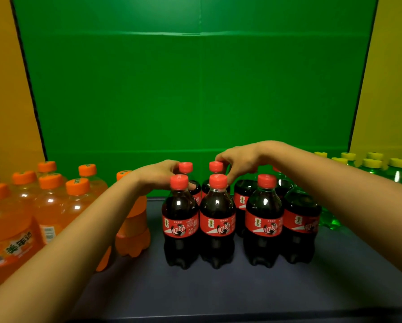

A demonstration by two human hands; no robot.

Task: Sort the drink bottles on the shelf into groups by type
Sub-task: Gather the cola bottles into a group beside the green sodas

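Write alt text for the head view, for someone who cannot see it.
The left hand grips one rear cola bottle by its top and the right hand its neighbour, in a cluster on a dark shelf. Orange soda bottles stand grouped at left, green soda bottles with yellow caps at right, before a green backdrop.

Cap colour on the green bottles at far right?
Yellow caps on the green bottles, head view.

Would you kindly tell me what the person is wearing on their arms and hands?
Nothing visible. The left hand and right hand are ungloved, no rings showing; the left forearm and right forearm are bare, with no sleeve, watch or bracelet in frame.
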